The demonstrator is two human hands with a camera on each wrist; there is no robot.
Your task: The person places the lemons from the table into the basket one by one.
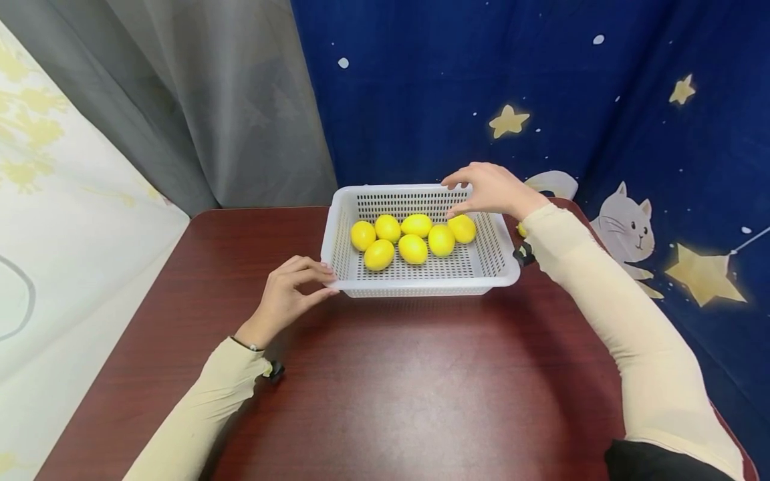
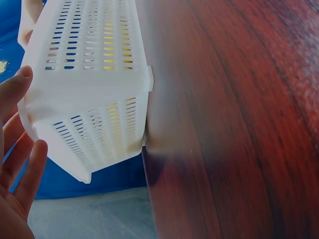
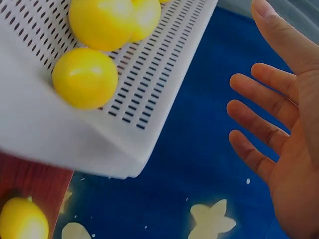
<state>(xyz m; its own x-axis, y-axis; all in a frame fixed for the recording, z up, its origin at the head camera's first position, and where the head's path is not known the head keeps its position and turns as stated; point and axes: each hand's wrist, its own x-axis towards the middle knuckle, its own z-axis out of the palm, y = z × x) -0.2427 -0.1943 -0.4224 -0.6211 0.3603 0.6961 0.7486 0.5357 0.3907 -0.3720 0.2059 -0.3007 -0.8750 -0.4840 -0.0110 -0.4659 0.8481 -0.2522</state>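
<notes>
A white plastic basket (image 1: 421, 284) with slotted walls stands on the table and holds several yellow lemons (image 1: 412, 249). At its near left corner, my left hand (image 1: 295, 288) grips the rim between fingers and thumb; the left wrist view shows the fingertips at the rim of the basket (image 2: 75, 89). My right hand (image 1: 490, 187) hovers over the far right part of the basket with nothing in it. In the right wrist view, its fingers (image 3: 259, 102) are spread apart, with a gap to the basket wall and the lemons (image 3: 84, 78).
Another lemon (image 1: 522, 230) lies on the table right of the basket, partly hidden behind the right sleeve. The dark red table (image 1: 385, 387) ends just behind the basket, where a blue curtain (image 1: 421, 100) with stars and a grey curtain (image 1: 240, 100) hang.
</notes>
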